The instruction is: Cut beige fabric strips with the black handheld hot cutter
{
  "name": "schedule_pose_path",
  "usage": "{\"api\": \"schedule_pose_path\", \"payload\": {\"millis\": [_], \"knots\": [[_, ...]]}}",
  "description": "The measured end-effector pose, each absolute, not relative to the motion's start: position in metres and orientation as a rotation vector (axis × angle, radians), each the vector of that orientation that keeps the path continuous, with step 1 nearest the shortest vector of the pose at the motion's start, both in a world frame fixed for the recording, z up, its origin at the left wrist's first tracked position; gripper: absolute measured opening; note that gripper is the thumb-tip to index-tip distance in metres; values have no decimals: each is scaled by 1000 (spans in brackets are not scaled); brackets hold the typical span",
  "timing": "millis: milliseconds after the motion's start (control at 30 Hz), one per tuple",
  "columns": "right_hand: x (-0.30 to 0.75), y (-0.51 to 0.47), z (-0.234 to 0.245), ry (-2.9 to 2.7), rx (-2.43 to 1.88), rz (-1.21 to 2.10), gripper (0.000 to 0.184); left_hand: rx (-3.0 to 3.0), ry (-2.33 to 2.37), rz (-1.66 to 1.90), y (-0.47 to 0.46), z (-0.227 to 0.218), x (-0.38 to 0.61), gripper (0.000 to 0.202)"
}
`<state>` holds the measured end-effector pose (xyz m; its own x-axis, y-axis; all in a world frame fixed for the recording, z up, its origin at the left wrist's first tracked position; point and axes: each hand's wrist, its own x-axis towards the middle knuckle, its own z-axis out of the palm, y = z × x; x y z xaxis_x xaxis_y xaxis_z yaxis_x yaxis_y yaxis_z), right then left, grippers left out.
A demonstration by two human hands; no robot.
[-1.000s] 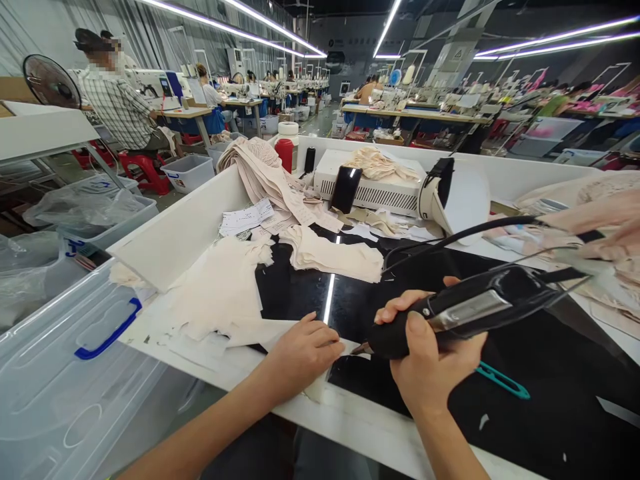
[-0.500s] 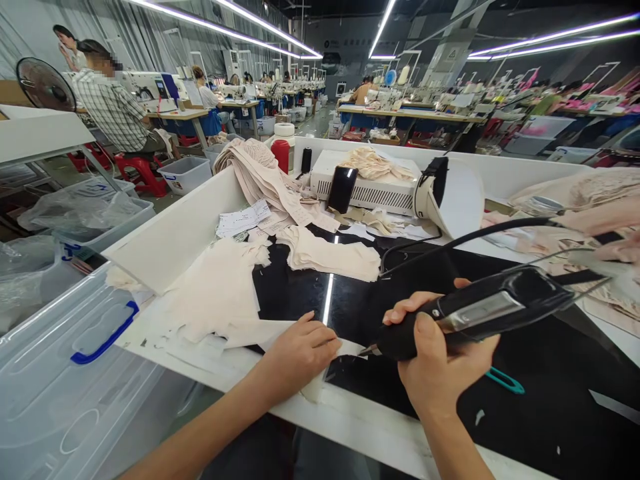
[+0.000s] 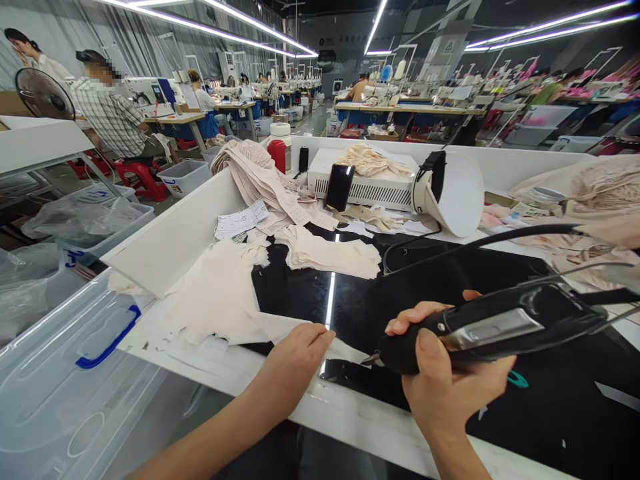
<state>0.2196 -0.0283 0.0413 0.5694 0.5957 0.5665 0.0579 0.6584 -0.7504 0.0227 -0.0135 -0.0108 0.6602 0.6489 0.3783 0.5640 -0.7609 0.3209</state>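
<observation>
My right hand [image 3: 453, 373] is wrapped round a black corded handheld tool [image 3: 500, 327] with a silver side plate and a pointed metal tip. The tip meets the narrow right end of a cream fabric piece [image 3: 345, 350]. Over the strip-like part of this piece is my left hand [image 3: 303, 350], its fingers pressed together on the cloth; the fingertips are partly hidden. To the left, the cloth joins or overlaps a wider spread of cream fabric [image 3: 220, 290]. Behind my hands lies a stack of cut cream pieces [image 3: 330, 253]. A teal object [image 3: 517, 379] shows partly beside my right wrist.
The black work surface [image 3: 300, 293] has white raised side boards [image 3: 170, 233]. At the back stand a phone [image 3: 339, 188], a white vented box [image 3: 380, 190] and a white cone-shaped lamp [image 3: 463, 197]. The tool's cable [image 3: 480, 241] arcs across the right. A clear lidded bin [image 3: 55, 393] stands left.
My left hand's fingers have drawn together on the cream fabric, where they lay flatter before. The tool in my right hand has shifted slightly right and down, its tip still at the cloth's end.
</observation>
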Motion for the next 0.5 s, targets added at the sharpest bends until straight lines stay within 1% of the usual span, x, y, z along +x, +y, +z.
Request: {"api": "schedule_pose_path", "payload": {"millis": [267,500], "knots": [[215,-34,39,-923,-789,357,56,2642,993,613,-3,-2,22,26],[212,-36,39,-926,-797,351,57,2651,934,593,1,-3,15,23]]}}
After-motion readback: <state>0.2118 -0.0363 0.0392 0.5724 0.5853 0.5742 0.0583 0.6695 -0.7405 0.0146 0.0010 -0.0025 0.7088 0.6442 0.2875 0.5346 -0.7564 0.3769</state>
